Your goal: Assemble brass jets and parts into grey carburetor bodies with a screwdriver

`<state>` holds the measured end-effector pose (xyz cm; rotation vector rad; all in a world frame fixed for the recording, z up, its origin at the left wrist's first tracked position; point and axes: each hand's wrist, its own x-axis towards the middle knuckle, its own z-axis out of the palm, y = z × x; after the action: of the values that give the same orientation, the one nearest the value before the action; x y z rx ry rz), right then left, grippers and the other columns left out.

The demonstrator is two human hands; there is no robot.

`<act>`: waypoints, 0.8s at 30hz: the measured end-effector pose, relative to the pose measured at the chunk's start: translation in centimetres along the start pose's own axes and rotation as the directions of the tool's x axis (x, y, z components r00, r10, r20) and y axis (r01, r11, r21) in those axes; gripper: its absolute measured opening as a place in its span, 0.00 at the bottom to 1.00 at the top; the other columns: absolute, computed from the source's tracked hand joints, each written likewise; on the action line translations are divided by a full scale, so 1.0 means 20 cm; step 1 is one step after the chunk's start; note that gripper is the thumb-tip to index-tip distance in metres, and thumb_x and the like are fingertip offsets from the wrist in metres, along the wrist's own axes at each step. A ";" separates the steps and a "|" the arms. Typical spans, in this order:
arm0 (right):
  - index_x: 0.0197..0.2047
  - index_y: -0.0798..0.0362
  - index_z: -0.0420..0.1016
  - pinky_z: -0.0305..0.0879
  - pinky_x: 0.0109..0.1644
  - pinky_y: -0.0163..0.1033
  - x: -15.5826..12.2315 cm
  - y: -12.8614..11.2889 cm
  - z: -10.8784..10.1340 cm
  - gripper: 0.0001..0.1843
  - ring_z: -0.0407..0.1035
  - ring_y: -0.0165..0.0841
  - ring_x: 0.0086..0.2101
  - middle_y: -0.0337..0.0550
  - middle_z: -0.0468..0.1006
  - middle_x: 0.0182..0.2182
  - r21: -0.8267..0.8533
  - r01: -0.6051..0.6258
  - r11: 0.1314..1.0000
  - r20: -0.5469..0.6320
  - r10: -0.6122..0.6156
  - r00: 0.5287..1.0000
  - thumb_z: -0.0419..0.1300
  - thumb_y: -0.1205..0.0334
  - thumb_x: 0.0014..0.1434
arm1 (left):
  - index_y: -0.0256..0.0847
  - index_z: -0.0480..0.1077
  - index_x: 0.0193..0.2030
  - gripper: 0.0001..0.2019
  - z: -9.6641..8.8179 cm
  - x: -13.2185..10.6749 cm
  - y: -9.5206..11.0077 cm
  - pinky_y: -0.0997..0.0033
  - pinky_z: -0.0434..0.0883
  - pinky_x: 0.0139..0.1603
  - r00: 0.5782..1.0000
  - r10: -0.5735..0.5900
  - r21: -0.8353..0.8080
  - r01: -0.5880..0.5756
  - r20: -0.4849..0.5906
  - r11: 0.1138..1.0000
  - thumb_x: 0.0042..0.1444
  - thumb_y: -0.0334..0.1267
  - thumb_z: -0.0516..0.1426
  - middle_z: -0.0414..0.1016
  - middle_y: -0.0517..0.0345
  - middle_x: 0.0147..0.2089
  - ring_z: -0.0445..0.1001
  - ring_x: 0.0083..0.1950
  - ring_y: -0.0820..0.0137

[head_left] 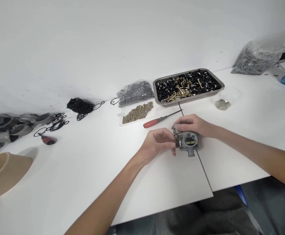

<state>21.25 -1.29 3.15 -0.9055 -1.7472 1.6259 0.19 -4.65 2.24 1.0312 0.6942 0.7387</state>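
Note:
A grey metal carburetor [190, 140] with a round bore and a brass-coloured strip across it rests on the white table. My right hand [192, 125] is closed over its upper part, fingers at the top left. From the left, my left hand [158, 143] pinches a small black fitting [178, 143] on the carburetor's side; its fingertips partly hide this fitting. Just behind the hands lies a screwdriver [154, 122] with a red handle, its shaft pointing right.
Behind stand a metal tray [188, 101] of black clamps and brass-coloured screws, a shallow tray [139, 114] of small fasteners and a bag of grey parts [135, 93]. A clear cup [224, 103] is at right. Black rings [79, 106] and a beige container [12, 173] are left.

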 end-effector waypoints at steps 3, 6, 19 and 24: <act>0.40 0.56 0.77 0.66 0.37 0.36 0.00 -0.01 0.00 0.13 0.71 0.30 0.33 0.41 0.78 0.34 0.006 -0.014 1.000 0.004 0.014 1.000 0.62 0.54 0.57 | 0.32 0.72 0.32 0.12 -0.01 0.00 0.01 0.66 0.77 0.30 1.000 -0.020 0.033 0.019 0.022 0.999 0.43 0.33 0.69 0.77 0.55 0.27 0.78 0.25 0.67; 0.39 0.57 0.77 0.66 0.37 0.36 0.00 -0.02 0.00 0.13 0.70 0.30 0.33 0.41 0.78 0.33 0.017 -0.025 1.000 0.008 0.025 1.000 0.62 0.55 0.57 | 0.32 0.72 0.32 0.12 -0.02 0.00 0.01 0.66 0.77 0.30 0.999 -0.024 0.026 0.024 0.033 0.999 0.44 0.33 0.69 0.77 0.54 0.27 0.78 0.26 0.67; 0.40 0.57 0.76 0.65 0.39 0.37 0.00 -0.01 0.00 0.15 0.70 0.30 0.34 0.42 0.77 0.35 -0.013 -0.015 1.000 0.026 0.015 1.000 0.61 0.53 0.59 | 0.33 0.72 0.34 0.10 -0.03 0.00 0.01 0.64 0.76 0.33 0.995 -0.024 0.038 0.021 0.097 0.999 0.47 0.33 0.67 0.79 0.51 0.30 0.78 0.28 0.66; 0.45 0.56 0.75 0.65 0.42 0.38 -0.01 -0.08 -0.03 0.18 0.70 0.31 0.38 0.45 0.77 0.39 -0.146 0.038 0.988 -0.069 -0.049 0.996 0.56 0.51 0.62 | 0.32 0.73 0.33 0.08 -0.04 0.00 0.02 0.64 0.75 0.33 0.999 0.008 0.013 -0.009 0.052 1.000 0.53 0.35 0.64 0.77 0.52 0.29 0.77 0.28 0.67</act>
<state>21.78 -1.15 4.72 -0.9734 -1.8405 1.4354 -0.53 -4.09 2.30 1.0628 0.6515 0.7132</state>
